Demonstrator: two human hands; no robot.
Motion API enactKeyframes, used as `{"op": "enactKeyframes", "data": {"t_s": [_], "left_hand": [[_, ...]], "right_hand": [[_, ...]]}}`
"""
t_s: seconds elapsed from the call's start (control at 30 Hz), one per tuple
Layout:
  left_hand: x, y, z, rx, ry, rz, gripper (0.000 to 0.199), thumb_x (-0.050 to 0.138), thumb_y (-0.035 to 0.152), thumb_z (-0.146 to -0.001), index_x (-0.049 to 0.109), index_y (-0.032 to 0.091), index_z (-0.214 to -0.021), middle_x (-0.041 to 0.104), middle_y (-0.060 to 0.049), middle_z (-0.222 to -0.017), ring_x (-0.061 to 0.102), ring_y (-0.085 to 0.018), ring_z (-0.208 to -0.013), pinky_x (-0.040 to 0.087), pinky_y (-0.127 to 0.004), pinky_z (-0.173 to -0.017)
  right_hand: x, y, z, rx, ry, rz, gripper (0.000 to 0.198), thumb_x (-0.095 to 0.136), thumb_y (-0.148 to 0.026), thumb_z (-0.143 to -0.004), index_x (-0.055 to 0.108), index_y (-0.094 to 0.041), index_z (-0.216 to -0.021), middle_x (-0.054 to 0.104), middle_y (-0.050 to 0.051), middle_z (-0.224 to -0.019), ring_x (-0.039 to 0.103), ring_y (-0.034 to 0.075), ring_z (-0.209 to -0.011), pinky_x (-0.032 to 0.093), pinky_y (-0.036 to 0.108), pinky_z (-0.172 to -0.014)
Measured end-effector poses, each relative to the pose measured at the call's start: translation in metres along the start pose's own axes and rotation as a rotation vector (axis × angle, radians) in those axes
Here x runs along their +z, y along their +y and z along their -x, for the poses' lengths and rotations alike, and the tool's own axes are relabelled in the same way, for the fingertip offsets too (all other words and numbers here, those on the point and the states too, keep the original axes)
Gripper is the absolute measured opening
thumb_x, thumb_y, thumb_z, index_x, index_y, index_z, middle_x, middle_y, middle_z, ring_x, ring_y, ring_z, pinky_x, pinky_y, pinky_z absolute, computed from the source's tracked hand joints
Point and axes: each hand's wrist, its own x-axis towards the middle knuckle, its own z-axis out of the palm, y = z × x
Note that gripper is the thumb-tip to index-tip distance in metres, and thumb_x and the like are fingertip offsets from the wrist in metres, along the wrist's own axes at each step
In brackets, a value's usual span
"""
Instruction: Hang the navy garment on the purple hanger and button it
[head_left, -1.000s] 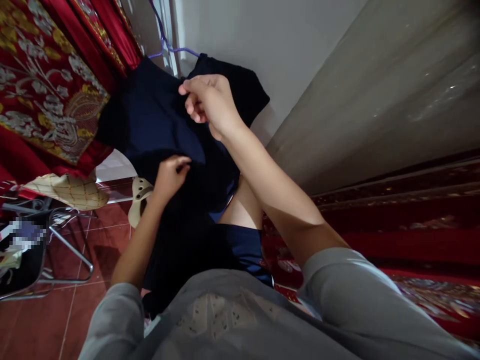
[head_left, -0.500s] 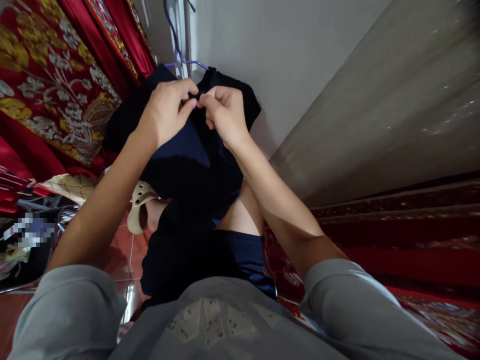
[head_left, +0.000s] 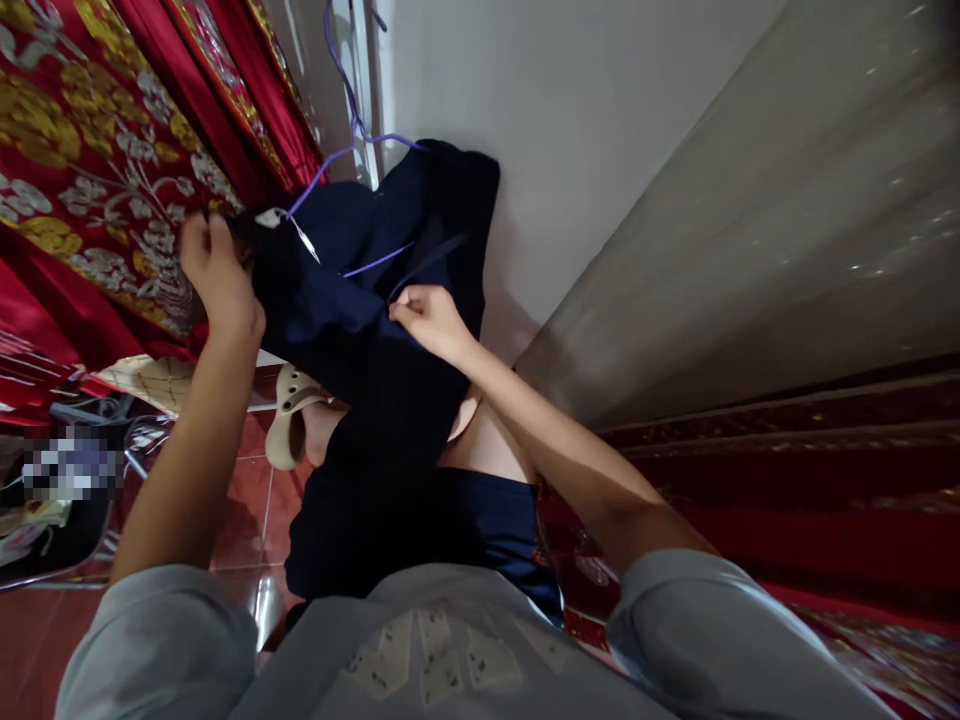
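Note:
A dark navy garment [head_left: 322, 320] hangs on a purple wire hanger [head_left: 330, 165]. Its neck is spread wide, and the hanger's lower bar shows through the opening. My left hand [head_left: 221, 275] is at the garment's left shoulder, fingers curled round the dark cloth there. A small white tag [head_left: 306, 240] shows inside that side of the collar. Lower down and to the right, my right hand [head_left: 429, 315] pinches the front edge of the garment between thumb and fingers. The garment's lower part drapes towards my legs.
Red cloth with gold and silver embroidery [head_left: 97, 130] hangs at the left. A pale wall [head_left: 570, 120] stands behind the hanger, with a greyish shiny sheet [head_left: 787, 220] on the right. A beige clog [head_left: 285, 430] is on a foot over red floor tiles [head_left: 247, 500].
My hands have parted from their meeting point at the collar. The left went out to the left, pulling the collar open; the right came down. More of the hanger now shows.

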Motion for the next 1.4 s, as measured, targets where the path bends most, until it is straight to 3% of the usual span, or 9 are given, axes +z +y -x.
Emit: {"op": "enactKeyframes", "data": {"t_s": [0.23,0.4,0.6,0.7,0.83,0.97,1.2,1.3,1.4], "left_hand": [[0.021,-0.053,0.054,-0.170,-0.149,-0.034,0.012,0.060,0.027,-0.090,0.064,0.017,-0.085,0.063,-0.004,-0.076,0.070,-0.026,-0.091,0.057,-0.035,-0.078],[0.044,-0.038,0.062,-0.047,-0.249,-0.012,0.022,0.063,0.032,-0.091,0.061,0.018,-0.073,0.058,-0.003,-0.066,0.060,-0.020,-0.069,0.054,-0.036,-0.076],[0.069,0.050,0.052,0.368,-0.153,0.138,0.029,0.054,0.046,-0.101,0.068,0.021,-0.105,0.066,-0.010,-0.119,0.063,-0.024,-0.117,0.052,-0.040,-0.105],[0.080,0.061,0.042,0.470,-0.140,0.188,0.040,0.043,0.053,-0.105,0.066,0.023,-0.118,0.058,-0.011,-0.139,0.050,-0.026,-0.139,0.046,-0.042,-0.115],[0.086,0.025,0.046,0.249,-0.527,0.235,0.061,0.020,0.056,-0.108,0.067,0.018,-0.109,0.070,-0.013,-0.109,0.067,-0.026,-0.113,0.057,-0.039,-0.094],[0.064,-0.013,0.063,0.040,-0.807,-0.033,0.049,0.056,0.060,-0.096,0.064,0.015,-0.078,0.064,-0.005,-0.073,0.062,-0.019,-0.069,0.050,-0.030,-0.063],[-0.004,-0.010,0.080,-0.163,-0.687,0.091,0.040,0.065,0.057,-0.088,0.060,0.017,-0.081,0.058,-0.001,-0.070,0.053,-0.015,-0.062,0.041,-0.024,-0.057],[-0.023,-0.016,0.079,-0.123,-0.759,-0.233,0.028,0.062,0.047,-0.088,0.063,0.019,-0.079,0.062,-0.003,-0.072,0.057,-0.019,-0.068,0.045,-0.028,-0.064],[-0.034,-0.026,0.069,-0.045,-0.575,-0.526,0.017,0.056,0.033,-0.084,0.061,0.021,-0.074,0.064,-0.008,-0.077,0.060,-0.025,-0.077,0.049,-0.034,-0.075]], "right_hand": [[-0.015,0.008,0.027,0.057,-0.317,0.098,0.014,0.056,-0.018,-0.079,0.056,-0.017,-0.065,0.054,-0.002,-0.057,0.046,0.009,-0.053,0.034,0.025,-0.057],[-0.032,0.006,0.032,0.104,-0.565,0.314,0.015,0.065,-0.029,-0.084,0.067,-0.015,-0.079,0.066,0.003,-0.068,0.057,0.014,-0.060,0.041,0.028,-0.060],[-0.019,-0.020,0.033,-0.299,-0.280,0.054,0.058,0.078,-0.051,-0.078,0.062,-0.019,-0.123,0.065,0.015,-0.129,0.062,0.032,-0.118,0.049,0.047,-0.105],[-0.021,-0.045,0.032,-0.266,-0.249,-0.158,0.023,0.063,-0.039,-0.088,0.065,-0.020,-0.103,0.072,0.007,-0.108,0.066,0.026,-0.105,0.053,0.043,-0.099],[-0.048,-0.069,0.023,-0.176,-0.206,-0.188,0.004,0.063,-0.022,-0.076,0.060,-0.019,-0.075,0.063,0.002,-0.075,0.062,0.019,-0.077,0.056,0.033,-0.073],[-0.072,-0.062,-0.020,-0.167,0.092,-0.070,0.014,0.066,-0.014,-0.072,0.055,-0.020,-0.066,0.056,0.001,-0.068,0.058,0.018,-0.071,0.053,0.030,-0.065],[-0.062,0.006,-0.093,0.171,0.115,-0.028,0.015,0.067,-0.025,-0.086,0.064,-0.017,-0.073,0.062,0.005,-0.068,0.060,0.019,-0.066,0.052,0.036,-0.067],[-0.069,0.020,-0.087,0.051,0.157,0.132,0.028,0.074,-0.023,-0.078,0.055,-0.019,-0.058,0.049,0.000,-0.055,0.053,0.017,-0.059,0.050,0.035,-0.063],[-0.081,0.015,-0.072,-0.067,0.209,0.202,0.037,0.075,-0.023,-0.075,0.046,-0.022,-0.051,0.038,-0.002,-0.050,0.046,0.015,-0.055,0.048,0.034,-0.059]]}}
